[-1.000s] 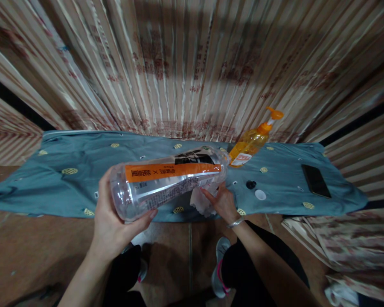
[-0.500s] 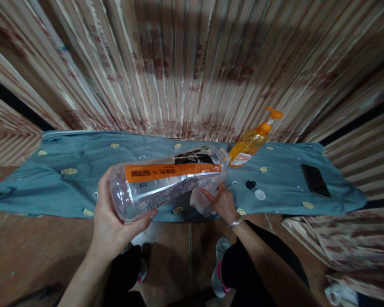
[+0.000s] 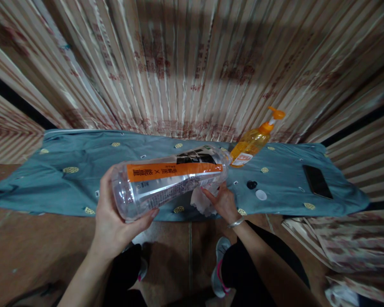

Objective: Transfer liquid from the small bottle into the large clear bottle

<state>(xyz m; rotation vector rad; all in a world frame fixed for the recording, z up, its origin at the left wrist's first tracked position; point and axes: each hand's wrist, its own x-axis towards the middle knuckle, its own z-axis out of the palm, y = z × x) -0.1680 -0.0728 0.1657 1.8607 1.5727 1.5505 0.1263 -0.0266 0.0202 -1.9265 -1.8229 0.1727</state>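
Note:
A large clear plastic bottle (image 3: 176, 181) with an orange, silver and black label lies nearly level in the air, its neck to the right. My left hand (image 3: 115, 217) is wrapped round its base, thumb along the near side. Below the neck end, my right hand (image 3: 223, 202) holds a crumpled whitish tissue (image 3: 202, 202) against the bottle's underside; its fingertips are partly hidden. Just beyond the bottle's mouth stands an orange pump bottle (image 3: 250, 145) with yellow liquid in it.
On the blue-green cloth (image 3: 83, 149) lie a small black cap (image 3: 251, 184), a white disc (image 3: 261, 195) and, farther right, a black phone (image 3: 318, 182). A striped curtain (image 3: 185, 76) hangs along the back. My feet are on the brown tiled floor (image 3: 176, 256).
The whole view has shifted very slightly. Both hands, the bottle and the tissue keep almost the same places relative to each other.

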